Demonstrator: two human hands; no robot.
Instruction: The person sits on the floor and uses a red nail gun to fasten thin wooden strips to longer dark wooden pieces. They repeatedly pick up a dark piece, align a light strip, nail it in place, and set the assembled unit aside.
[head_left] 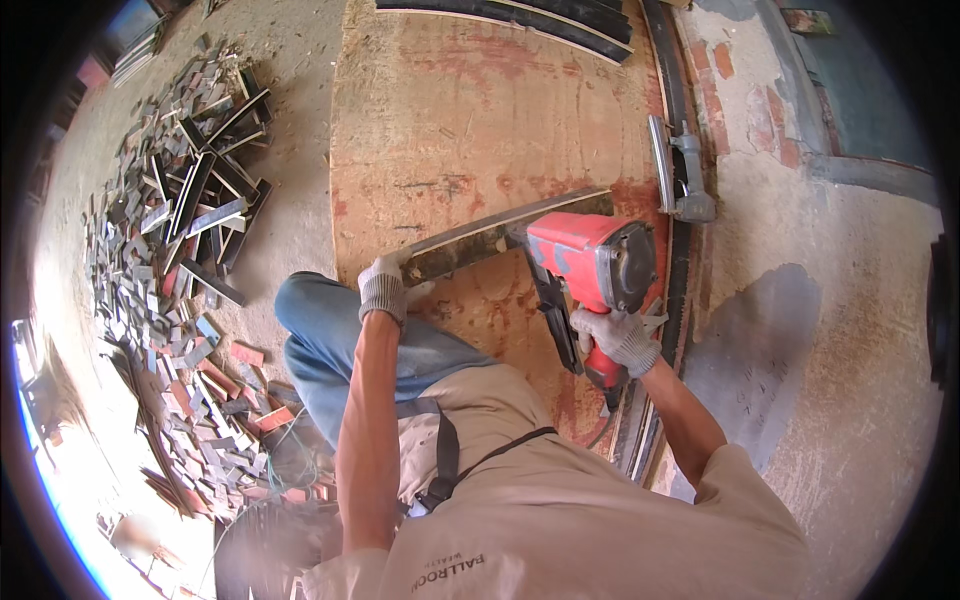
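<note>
My right hand [622, 340], in a light knitted glove, is wrapped round the handle of a red and black pneumatic nail gun [585, 255]. The gun's nose rests at a long wooden strip [455, 255] with a dark, worn face, which lies slantwise across the wooden work board [430, 120]. At the strip's left end my left hand [382, 288], gloved the same way, grips it with closed fingers. Part of the strip's right half lies hidden behind the gun.
Dark strips [560, 22] lie at the board's far end. A grey metal tool [690, 180] sits along its right edge, by a long dark rail [672, 90] and a peeling wall [790, 230]. On the floor at left spreads a heap of wood offcuts [190, 300].
</note>
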